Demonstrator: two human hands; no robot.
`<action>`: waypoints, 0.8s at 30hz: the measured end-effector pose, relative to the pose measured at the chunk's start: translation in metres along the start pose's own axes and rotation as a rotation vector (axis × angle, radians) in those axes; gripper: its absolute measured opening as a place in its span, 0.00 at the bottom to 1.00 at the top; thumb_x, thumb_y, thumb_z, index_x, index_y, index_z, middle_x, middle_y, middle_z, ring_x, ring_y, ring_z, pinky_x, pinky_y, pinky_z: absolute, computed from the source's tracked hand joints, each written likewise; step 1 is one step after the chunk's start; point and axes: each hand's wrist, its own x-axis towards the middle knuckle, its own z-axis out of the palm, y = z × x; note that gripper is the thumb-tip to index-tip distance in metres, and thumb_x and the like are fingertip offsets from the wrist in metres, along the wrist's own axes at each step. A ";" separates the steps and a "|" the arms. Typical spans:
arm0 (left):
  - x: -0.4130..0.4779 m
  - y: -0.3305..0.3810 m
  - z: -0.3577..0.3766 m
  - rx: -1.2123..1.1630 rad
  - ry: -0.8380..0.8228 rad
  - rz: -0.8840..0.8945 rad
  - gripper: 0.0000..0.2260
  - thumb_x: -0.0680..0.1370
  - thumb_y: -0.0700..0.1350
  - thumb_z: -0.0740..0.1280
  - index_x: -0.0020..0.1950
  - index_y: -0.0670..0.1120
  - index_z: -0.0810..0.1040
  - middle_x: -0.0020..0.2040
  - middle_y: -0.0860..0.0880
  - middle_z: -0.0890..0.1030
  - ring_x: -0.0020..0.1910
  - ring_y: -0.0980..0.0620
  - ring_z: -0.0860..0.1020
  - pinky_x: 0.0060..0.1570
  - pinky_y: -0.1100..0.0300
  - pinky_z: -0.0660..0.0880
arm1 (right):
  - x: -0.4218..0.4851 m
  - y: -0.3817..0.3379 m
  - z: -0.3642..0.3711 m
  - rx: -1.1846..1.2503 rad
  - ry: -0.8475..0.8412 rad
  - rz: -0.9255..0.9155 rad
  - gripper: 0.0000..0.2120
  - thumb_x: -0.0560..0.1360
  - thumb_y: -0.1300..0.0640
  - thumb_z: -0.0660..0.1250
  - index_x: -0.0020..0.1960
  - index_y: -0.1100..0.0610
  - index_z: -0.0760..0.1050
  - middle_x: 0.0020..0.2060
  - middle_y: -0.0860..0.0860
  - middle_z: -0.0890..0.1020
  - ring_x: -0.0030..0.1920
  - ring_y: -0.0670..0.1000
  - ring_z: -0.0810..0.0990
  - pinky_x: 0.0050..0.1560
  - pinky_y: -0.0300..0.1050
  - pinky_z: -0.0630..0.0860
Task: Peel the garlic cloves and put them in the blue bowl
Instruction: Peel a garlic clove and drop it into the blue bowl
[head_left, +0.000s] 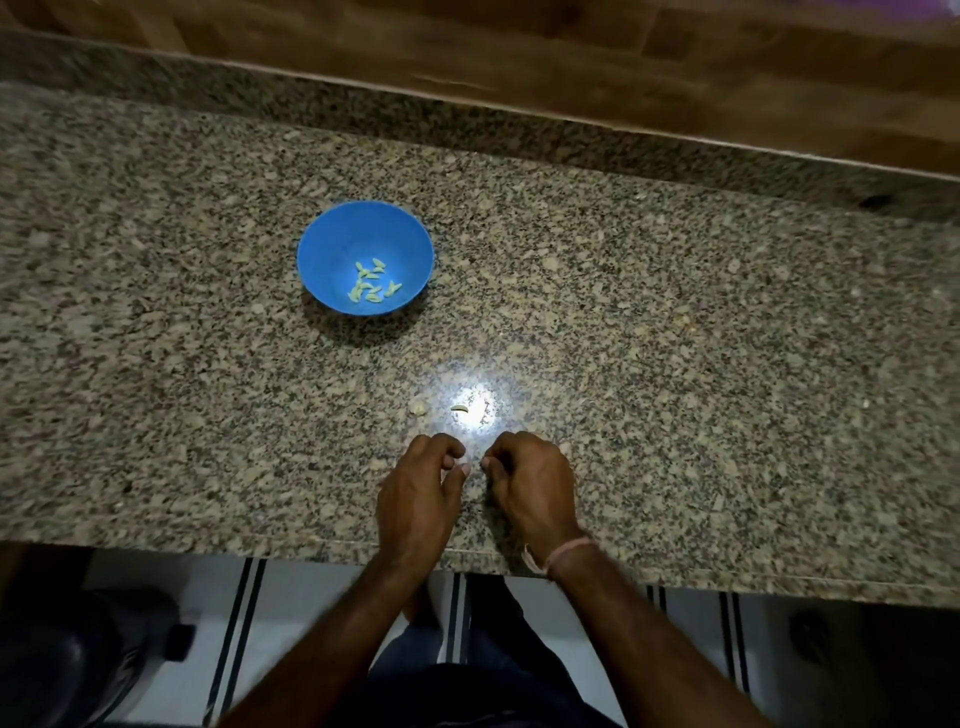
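Observation:
The blue bowl (332, 234) stands on the granite counter, left of centre, with several peeled garlic cloves (371, 283) in its bottom. One small pale clove (459, 408) lies on the counter in a bright light spot, just beyond my hands. My left hand (421, 488) and my right hand (532, 483) hover side by side near the counter's front edge. Their fingers are curled and the fingertips face each other across a narrow gap. I see nothing held in either hand.
A pale scrap that looks like garlic skin (417, 408) lies left of the loose clove, and another scrap (564, 447) sits by my right hand. The granite counter (675, 364) runs wide to both sides, with a wooden wall (571, 62) behind it. Its front edge is under my wrists.

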 end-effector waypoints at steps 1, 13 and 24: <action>-0.001 0.000 0.000 -0.002 -0.003 0.001 0.08 0.79 0.46 0.72 0.54 0.57 0.77 0.48 0.58 0.76 0.42 0.56 0.77 0.37 0.56 0.75 | 0.001 -0.001 -0.001 0.004 -0.014 0.022 0.06 0.76 0.58 0.72 0.40 0.53 0.81 0.36 0.50 0.84 0.37 0.53 0.81 0.36 0.47 0.76; -0.002 -0.003 -0.004 -0.020 -0.029 0.008 0.03 0.79 0.48 0.71 0.50 0.56 0.80 0.45 0.59 0.77 0.40 0.59 0.76 0.35 0.60 0.69 | 0.025 -0.016 -0.008 -0.074 -0.161 0.288 0.15 0.71 0.59 0.76 0.29 0.54 0.75 0.33 0.51 0.84 0.37 0.53 0.84 0.38 0.46 0.82; -0.002 -0.004 -0.004 0.017 -0.035 0.049 0.05 0.79 0.47 0.71 0.50 0.56 0.79 0.45 0.57 0.78 0.40 0.56 0.76 0.34 0.58 0.71 | 0.033 -0.026 -0.005 -0.163 -0.198 0.333 0.05 0.70 0.59 0.74 0.38 0.59 0.80 0.36 0.55 0.83 0.41 0.58 0.84 0.35 0.44 0.75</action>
